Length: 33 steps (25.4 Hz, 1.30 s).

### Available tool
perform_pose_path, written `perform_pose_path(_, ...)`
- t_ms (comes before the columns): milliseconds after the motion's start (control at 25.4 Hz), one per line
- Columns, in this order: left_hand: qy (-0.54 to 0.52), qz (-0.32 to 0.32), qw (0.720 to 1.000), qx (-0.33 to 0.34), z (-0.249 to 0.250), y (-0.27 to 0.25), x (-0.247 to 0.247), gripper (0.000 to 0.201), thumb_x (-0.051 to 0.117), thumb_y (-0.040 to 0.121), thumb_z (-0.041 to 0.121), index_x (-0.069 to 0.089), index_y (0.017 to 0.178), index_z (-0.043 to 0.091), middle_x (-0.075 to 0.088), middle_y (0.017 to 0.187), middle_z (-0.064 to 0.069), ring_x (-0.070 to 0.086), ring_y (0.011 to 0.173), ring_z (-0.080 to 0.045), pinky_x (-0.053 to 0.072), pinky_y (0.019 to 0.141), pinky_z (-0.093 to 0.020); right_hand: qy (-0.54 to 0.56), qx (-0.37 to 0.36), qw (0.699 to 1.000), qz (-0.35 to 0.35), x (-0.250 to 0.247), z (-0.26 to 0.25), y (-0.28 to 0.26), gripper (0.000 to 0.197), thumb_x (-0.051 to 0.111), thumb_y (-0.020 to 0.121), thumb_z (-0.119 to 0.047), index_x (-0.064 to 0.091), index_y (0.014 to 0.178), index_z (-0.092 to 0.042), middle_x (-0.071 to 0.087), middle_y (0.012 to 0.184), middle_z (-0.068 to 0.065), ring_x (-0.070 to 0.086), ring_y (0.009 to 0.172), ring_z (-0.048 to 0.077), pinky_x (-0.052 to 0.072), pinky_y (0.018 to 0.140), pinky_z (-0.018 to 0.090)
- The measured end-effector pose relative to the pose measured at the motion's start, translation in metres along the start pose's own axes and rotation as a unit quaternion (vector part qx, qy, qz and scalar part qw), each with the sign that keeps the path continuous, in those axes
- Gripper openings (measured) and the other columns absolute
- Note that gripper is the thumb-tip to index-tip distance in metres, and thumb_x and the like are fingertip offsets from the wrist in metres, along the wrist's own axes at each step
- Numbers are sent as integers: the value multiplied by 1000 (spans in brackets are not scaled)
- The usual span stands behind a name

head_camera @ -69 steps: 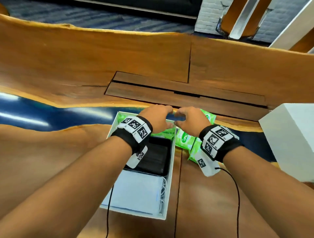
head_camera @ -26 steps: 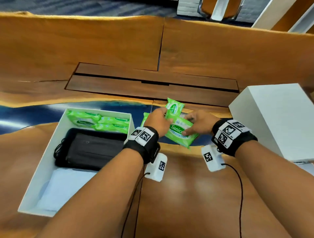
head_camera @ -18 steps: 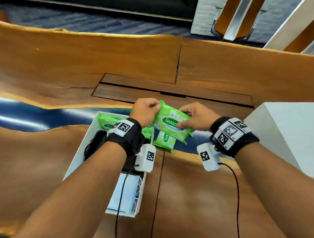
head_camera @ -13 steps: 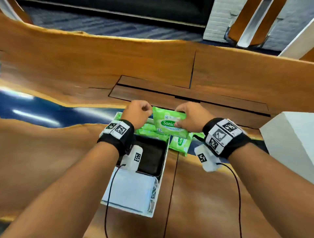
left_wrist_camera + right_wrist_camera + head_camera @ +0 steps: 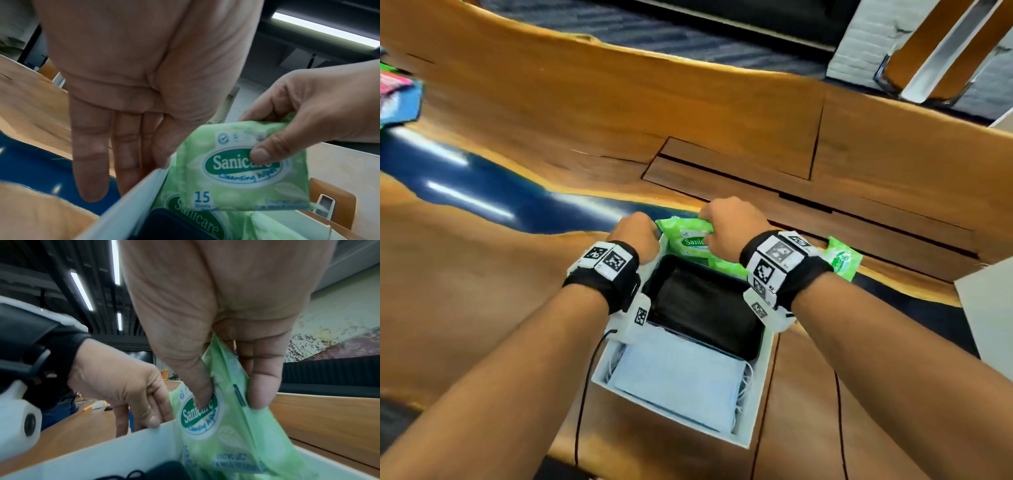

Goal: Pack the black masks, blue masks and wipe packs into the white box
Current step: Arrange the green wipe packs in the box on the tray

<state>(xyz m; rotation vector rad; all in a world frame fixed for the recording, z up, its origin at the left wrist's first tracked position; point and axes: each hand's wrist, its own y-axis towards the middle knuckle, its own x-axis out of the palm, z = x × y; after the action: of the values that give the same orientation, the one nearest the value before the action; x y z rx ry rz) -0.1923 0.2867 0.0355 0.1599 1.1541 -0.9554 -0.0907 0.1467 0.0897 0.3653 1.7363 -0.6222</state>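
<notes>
Two of the three kinds of thing already lie in the white box point(image 5: 756, 404), so I judge the packing mostly done. Nearest to me, at the box's near end, sits the stack of blue masks point(image 5: 681, 383), flat, its ear loops showing at the sides. Just beyond them, filling the middle of the box, are the black masks point(image 5: 705, 308), also flat and touching the blue stack's far edge.

At the far end of the box some wipe packs point(image 5: 197, 209) are already down, green ones lying against the end wall. Over them my right hand point(image 5: 729, 233) pinches another wipe pack point(image 5: 242, 170) by its upper edge, thumb on the printed front and fingers point(image 5: 261, 386) behind, and the pack hangs slanted with its lower edge inside the box. It is not yet laid down or let go.

My left hand point(image 5: 637, 236) holds nothing: its fingers are straight, pointing down along the outside of the box's left wall, with the thumb at the rim, as if steadying it.

Farther off, past the box's right side near the blue strip of the counter point(image 5: 482, 274), one more green pack point(image 5: 840, 258) lies outside. That one, and the pack in my hand, are what I can see left to do.
</notes>
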Motion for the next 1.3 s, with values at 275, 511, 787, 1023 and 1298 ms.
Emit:
perform_pose_path(275,-123,-12,992,-29,-12,4,-1,20,65,81,3,71,93,18,67,64,-6,73,71,-30,63,65,-41,58,40,997,17,37,-12,20,21,60,88,-8,63,109,-11,66,101,12,62,99,35,54,81,41)
perform_pose_path(511,-188,-44,981,-28,-20,10,0,37,71,79,6,62,114,12,74,93,-14,73,86,-31,59,76,-42,159,60,982,82,57,-10,21,27,60,91,-8,66,117,-10,68,114,13,60,110,36,50,93,44)
perform_pose_path(787,-43,-74,996,34,-10,19,-6,58,74,75,7,52,128,18,61,114,-7,61,96,-28,51,77,-32,184,26,982,-10,68,1,23,49,57,91,-1,50,138,-12,52,139,10,47,130,28,35,105,29)
perform_pose_path(1023,26,-75,995,53,4,20,-2,53,53,80,-4,46,130,14,59,110,-12,54,81,-31,47,60,-32,157,-4,987,24,61,20,29,48,61,86,4,56,131,-11,55,126,9,51,118,28,39,95,29)
perform_pose_path(1298,3,-120,990,67,2,21,-11,78,55,80,-10,38,147,26,52,135,-10,64,86,-35,62,66,-47,31,8,999,43,77,-1,19,33,51,76,13,48,94,-15,55,103,6,49,102,29,45,72,38)
